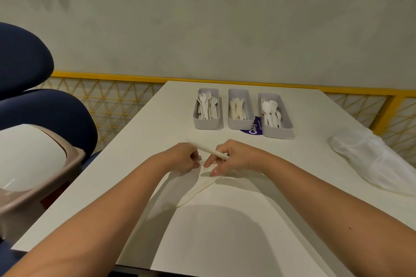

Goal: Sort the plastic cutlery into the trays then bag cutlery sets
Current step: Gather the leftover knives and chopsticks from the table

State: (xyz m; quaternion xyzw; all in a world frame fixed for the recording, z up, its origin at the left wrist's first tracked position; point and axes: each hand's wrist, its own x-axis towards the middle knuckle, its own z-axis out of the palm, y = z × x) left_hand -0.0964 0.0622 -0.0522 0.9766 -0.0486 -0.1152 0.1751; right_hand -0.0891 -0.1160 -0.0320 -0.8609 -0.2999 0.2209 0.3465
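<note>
Three grey trays stand in a row at the far side of the white table: the fork tray (208, 122), the knife tray (239, 123) and the spoon tray (275, 129). A clear plastic bag (180, 186) lies in the middle of the table with white cutlery (198, 189) inside it. My left hand (183, 156) pinches the bag's mouth. My right hand (234, 156) grips a slim white cutlery piece (210, 150) that slants over the bag's mouth; its working end is hidden, so I cannot name it. One right fingertip touches the bag.
A heap of clear bags (371, 159) lies near the table's right edge. A purple sticker (253, 130) shows between the knife and spoon trays. To the left stand blue chairs (33, 105) and a beige bin with a white lid (29, 159). A yellow railing (135, 78) runs behind.
</note>
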